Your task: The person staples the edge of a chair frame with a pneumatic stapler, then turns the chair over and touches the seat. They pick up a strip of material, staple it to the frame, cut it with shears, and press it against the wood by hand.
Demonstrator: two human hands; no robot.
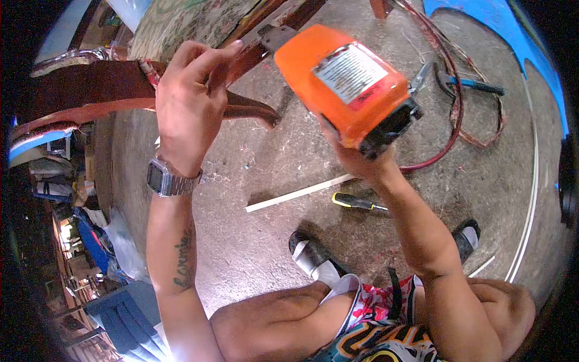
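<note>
My right hand (356, 158) is wrapped round an orange staple gun (295, 60) with a white and red label; its grip is mostly hidden behind the body. The gun's grey metal nose points up and left, close to a brown wooden frame (247, 60). A dark red hose (455, 114) runs from behind my right wrist. My left hand (192, 99), with a metal watch on the wrist, is at the frame, left of the nose. Its fingers are curled and closed, and whatever lies between them is hidden.
A patterned cushion (184, 27) lies at the top. On the concrete floor are a light wooden strip (295, 194), a black and yellow screwdriver (353, 201), and a blue-handled hammer (476, 84). A curved wooden leg (250, 108) juts out below the frame. Blue sheeting (482, 21) hangs upper right.
</note>
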